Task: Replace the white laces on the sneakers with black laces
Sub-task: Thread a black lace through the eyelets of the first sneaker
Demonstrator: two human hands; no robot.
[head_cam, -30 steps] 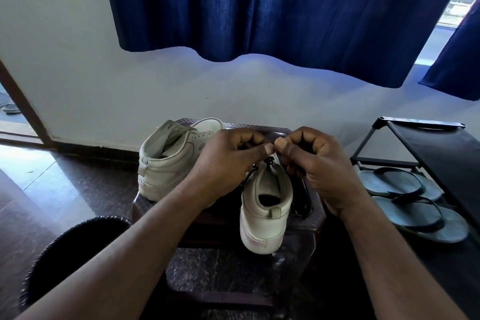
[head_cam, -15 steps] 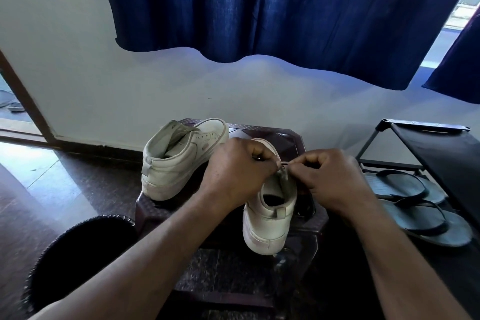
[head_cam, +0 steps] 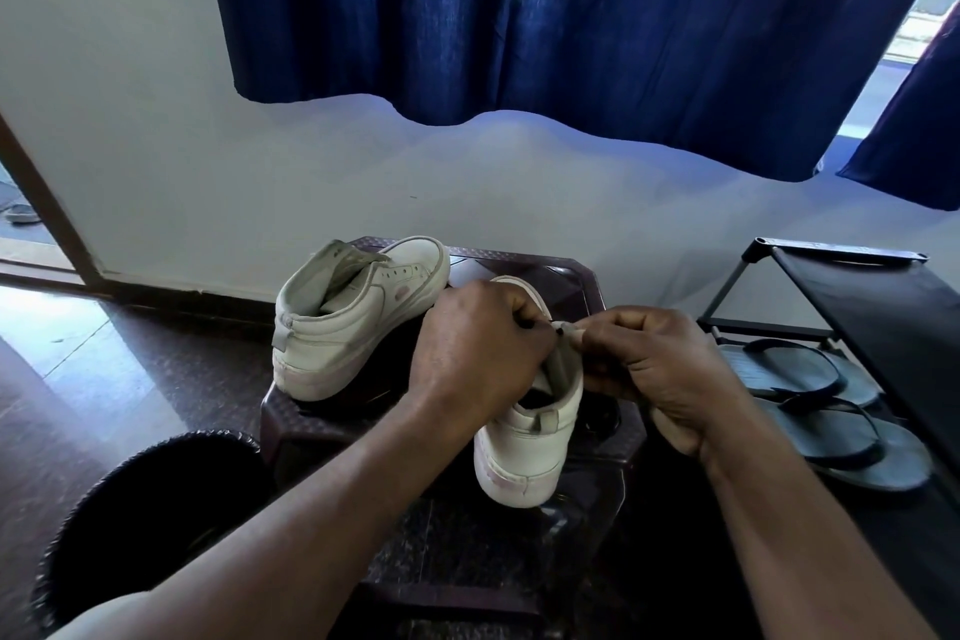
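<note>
Far left: a round black bin (head_cam: 145, 525) stands on the dark floor, just beside the stool (head_cam: 524, 265).

On the stool, left side: one white sneaker (head_cam: 358, 322) sits with its toe pointing away toward the wall. Its eyelet row is visible and no lace shows in it.

Centre: the left hand (head_cam: 478, 353) is over the second white sneaker (head_cam: 530, 442), which sits at the stool's near right part, heel toward the camera. The fingers are curled tight, thumb and forefinger pinching a short black lace (head_cam: 560, 326). Only its tip shows, pointing toward the other hand. The rest of the lace is hidden behind the hands.

Right of centre: the right hand (head_cam: 654, 374) is closed, with fingertips pinching the top edge of the same sneaker beside the lace tip (whether they also touch the lace cannot be told). The two hands almost meet above the shoe opening.

Far right: a black shoe rack (head_cam: 857, 296) with a pair of dark sandals (head_cam: 810, 379) on its lower shelf.

Above, a dark blue curtain (head_cam: 571, 16) hangs against the pale wall.
</note>
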